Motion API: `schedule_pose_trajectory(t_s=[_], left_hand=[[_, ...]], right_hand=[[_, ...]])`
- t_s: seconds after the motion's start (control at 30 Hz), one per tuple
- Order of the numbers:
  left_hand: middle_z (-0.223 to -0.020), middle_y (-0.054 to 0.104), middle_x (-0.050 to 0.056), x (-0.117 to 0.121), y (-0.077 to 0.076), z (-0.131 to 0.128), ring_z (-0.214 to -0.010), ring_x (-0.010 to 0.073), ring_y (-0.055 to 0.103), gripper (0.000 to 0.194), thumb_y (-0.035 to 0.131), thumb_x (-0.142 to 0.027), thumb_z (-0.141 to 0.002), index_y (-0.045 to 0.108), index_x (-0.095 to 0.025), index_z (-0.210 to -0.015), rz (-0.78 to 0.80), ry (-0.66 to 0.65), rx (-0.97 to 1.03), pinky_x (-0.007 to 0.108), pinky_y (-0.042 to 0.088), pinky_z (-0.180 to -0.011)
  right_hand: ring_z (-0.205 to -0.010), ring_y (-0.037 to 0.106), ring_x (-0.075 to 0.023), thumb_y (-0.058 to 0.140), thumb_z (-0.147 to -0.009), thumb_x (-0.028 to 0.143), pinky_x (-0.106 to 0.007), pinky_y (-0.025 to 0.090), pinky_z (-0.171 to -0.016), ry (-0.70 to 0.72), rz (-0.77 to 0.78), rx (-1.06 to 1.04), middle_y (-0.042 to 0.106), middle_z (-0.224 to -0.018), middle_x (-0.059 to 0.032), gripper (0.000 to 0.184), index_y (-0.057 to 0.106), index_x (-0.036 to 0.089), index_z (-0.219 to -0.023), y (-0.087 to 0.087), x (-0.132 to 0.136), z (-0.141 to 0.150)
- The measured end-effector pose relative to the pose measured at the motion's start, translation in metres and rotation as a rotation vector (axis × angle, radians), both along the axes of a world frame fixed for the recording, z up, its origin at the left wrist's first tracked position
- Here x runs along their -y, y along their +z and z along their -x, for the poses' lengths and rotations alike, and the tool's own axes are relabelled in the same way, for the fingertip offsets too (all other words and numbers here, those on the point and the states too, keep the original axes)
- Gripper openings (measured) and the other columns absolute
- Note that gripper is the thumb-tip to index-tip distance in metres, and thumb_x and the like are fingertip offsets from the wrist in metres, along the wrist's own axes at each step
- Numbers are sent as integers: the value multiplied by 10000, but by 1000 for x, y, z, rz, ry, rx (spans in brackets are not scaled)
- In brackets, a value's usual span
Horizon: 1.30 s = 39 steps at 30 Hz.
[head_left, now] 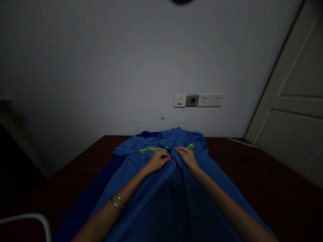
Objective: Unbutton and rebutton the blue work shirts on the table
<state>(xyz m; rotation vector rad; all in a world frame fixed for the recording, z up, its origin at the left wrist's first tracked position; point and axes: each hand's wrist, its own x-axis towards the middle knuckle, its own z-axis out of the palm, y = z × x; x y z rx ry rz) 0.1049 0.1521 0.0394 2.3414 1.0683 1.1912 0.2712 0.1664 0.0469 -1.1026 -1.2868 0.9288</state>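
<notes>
A blue work jacket (153, 188) with yellow-green stripes across the chest lies spread out, collar toward the wall. My left hand (158, 160) pinches the edge of its front opening just below the left stripe. Close by on the right, my right hand (187, 157) has its thumb and fingers closed on the other front edge, near the right stripe. Between the two hands the cloth is lifted into folds. Any button or fastener at the fingertips is too small and dark to make out. Two bracelets (118, 201) circle my left wrist.
Under the jacket is a dark reddish-brown table (227, 158), its far edge against a pale wall. Sockets and a switch (199, 100) sit on that wall. A panelled door (292, 101) stands at the right. A pale curved bar (37, 216) shows at lower left.
</notes>
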Motion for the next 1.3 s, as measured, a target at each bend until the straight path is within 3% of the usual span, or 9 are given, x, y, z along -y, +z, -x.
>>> schedule_pose_trajectory(t_s=[0.1, 0.2, 0.37, 0.5, 0.77, 1.03, 1.3], left_hand=[[-766, 665, 30, 0, -3, 0, -712, 136, 589, 121, 558, -173, -723, 669, -158, -766, 9, -87, -126, 225, 424, -692], [-759, 661, 29, 2, 2, 5, -708, 132, 586, 124, 551, -174, -722, 667, -153, -760, 16, -119, -128, 219, 422, -691], [-775, 655, 35, 3, 20, 21, -743, 138, 581, 120, 556, -197, -715, 655, -140, -751, 31, -39, 25, 228, 425, -706], [-761, 651, 35, 3, 27, 24, -726, 135, 578, 112, 557, -184, -703, 650, -134, -739, 52, -16, 53, 223, 426, -695], [-763, 653, 27, 5, 17, 5, -714, 143, 576, 132, 530, -181, -718, 650, -146, -760, 17, 102, 30, 236, 421, -683], [-801, 637, 44, 7, 7, -2, -787, 164, 563, 119, 527, -203, -756, 636, -166, -784, -166, 152, -1, 272, 412, -748], [-792, 653, 40, 7, 3, -5, -767, 160, 578, 105, 544, -172, -735, 646, -166, -758, -143, 190, 81, 281, 425, -749]], right_hand=[[-797, 618, -233, 643, -580, 396, -351, 475, -741, -1, -11, 17, 690, -784, -56, 343, 695, 168, -831, 1, 1, -1], [-791, 619, -229, 669, -545, 332, -353, 471, -749, 23, 32, 5, 689, -798, -57, 351, 691, 166, -853, -1, 0, 0], [-813, 615, -210, 682, -484, 208, -335, 462, -771, 144, 76, -38, 681, -874, -65, 442, 670, 150, -923, -7, 0, 3], [-855, 608, -213, 658, -510, 204, -338, 457, -793, 114, 48, -29, 671, -927, -62, 391, 679, 166, -899, -5, 3, 4], [-858, 609, -220, 658, -523, 240, -346, 458, -804, 71, 31, -57, 675, -916, -53, 368, 685, 176, -885, -6, 7, 6], [-791, 628, -225, 693, -493, 296, -340, 488, -733, 110, 80, -138, 688, -846, -60, 386, 691, 173, -859, -7, 12, 11], [-748, 631, -232, 689, -505, 344, -334, 495, -681, 98, 53, -98, 693, -781, -58, 363, 693, 179, -828, -10, 12, 11]])
